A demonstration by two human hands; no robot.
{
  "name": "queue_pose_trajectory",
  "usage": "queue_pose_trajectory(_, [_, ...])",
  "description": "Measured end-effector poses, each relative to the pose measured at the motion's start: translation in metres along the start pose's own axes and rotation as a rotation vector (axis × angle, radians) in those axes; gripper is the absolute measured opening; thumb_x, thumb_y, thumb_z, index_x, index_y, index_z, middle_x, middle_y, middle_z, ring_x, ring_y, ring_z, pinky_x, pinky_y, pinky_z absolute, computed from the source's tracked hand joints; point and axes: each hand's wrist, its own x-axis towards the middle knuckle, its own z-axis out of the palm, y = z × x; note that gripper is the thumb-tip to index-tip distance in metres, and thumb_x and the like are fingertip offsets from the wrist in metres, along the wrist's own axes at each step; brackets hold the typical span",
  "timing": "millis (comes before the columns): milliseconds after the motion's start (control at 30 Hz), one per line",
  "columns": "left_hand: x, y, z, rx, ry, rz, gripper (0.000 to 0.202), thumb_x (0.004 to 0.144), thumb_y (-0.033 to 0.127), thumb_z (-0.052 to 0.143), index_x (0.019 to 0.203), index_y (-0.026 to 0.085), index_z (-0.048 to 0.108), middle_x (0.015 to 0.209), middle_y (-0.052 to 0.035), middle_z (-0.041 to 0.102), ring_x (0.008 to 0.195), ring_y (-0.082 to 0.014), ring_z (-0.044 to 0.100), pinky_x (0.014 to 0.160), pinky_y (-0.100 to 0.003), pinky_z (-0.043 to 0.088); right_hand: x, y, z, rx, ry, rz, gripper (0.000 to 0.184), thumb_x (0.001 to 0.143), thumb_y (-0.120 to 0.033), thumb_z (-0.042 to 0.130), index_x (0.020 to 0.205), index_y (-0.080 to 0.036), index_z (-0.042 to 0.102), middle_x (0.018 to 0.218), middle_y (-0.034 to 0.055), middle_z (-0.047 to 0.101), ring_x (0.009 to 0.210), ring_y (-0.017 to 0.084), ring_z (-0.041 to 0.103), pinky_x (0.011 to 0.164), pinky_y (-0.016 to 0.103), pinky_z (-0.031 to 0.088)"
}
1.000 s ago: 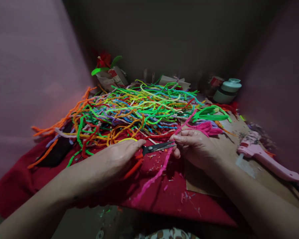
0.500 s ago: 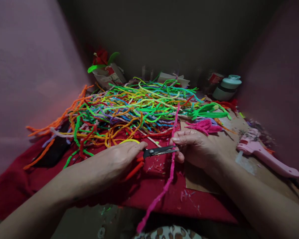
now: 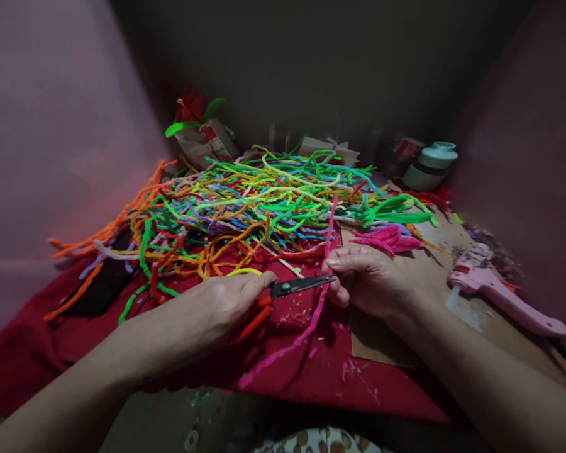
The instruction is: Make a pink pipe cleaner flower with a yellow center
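My left hand (image 3: 236, 301) is closed round the orange-red handles of a pair of scissors (image 3: 302, 286), whose dark blades point right. Between finger and thumb, my right hand (image 3: 361, 274) pinches a bright pink pipe cleaner (image 3: 316, 314). The upper end of the pipe cleaner stands up above my fingers, and its lower part bends down to the left over the red cloth. Just under the pinch, the blades lie across the pipe cleaner, looking nearly shut. Part of the scissor handles is hidden by my left hand.
A heap of many-coloured pipe cleaners (image 3: 264, 201) spreads over the red cloth (image 3: 287, 371). Bundled pink pipe cleaners (image 3: 389, 240) and a pink glue gun (image 3: 509, 296) lie on the right by cardboard (image 3: 377, 340). A pale teal bottle (image 3: 431, 165) stands at the back right.
The scissor blades have closed further across the pink pipe cleaner. Its lower end has swung up and to the left. Both hands have stayed almost in place.
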Motion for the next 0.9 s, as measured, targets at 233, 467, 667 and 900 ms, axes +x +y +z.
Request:
queue_pose_trajectory(233, [0.001, -0.005, 0.007, 0.048, 0.008, 0.033, 0.029, 0.085, 0.011, 0.037, 0.111, 0.015, 0.049, 0.085, -0.0068, 0.063, 0.068, -0.0151, 0.059, 0.061, -0.028, 0.046, 0.001, 0.001, -0.002, 0.037, 0.001, 0.023, 0.01, 0.065, -0.016, 0.061, 0.057, -0.01, 0.063, 0.046, 0.002, 0.059, 0.033, 0.009, 0.05, 0.036, 0.02, 0.041])
queue_pose_trajectory(467, [-0.002, -0.002, 0.009, 0.051, 0.018, 0.05, 0.037, 0.084, 0.011, 0.04, 0.119, 0.019, 0.042, 0.103, -0.006, 0.06, 0.086, -0.0148, 0.059, 0.075, -0.027, 0.047, -0.001, 0.003, -0.003, -0.016, -0.108, 0.102, 0.014, 0.066, -0.018, 0.06, 0.055, -0.01, 0.061, 0.039, 0.0023, 0.057, 0.032, 0.009, 0.049, 0.035, 0.017, 0.036])
queue_pose_trajectory(667, [-0.002, -0.007, 0.011, 0.113, 0.01, 0.141, 0.037, 0.083, 0.009, 0.039, 0.119, 0.019, 0.041, 0.104, -0.0069, 0.059, 0.087, -0.0161, 0.058, 0.077, -0.029, 0.048, 0.0, 0.005, -0.006, -0.006, -0.114, 0.127, 0.012, 0.066, -0.018, 0.061, 0.058, -0.01, 0.061, 0.04, 0.0015, 0.057, 0.031, 0.009, 0.05, 0.034, 0.017, 0.036])
queue_pose_trajectory(900, [-0.002, -0.01, 0.015, 0.142, 0.055, 0.13, 0.04, 0.082, 0.007, 0.039, 0.12, 0.018, 0.043, 0.101, -0.0098, 0.062, 0.084, -0.0176, 0.06, 0.074, -0.029, 0.049, 0.001, 0.003, -0.003, 0.006, -0.091, 0.116, 0.011, 0.066, -0.018, 0.062, 0.058, -0.011, 0.06, 0.041, 0.0014, 0.057, 0.032, 0.009, 0.05, 0.035, 0.018, 0.039])
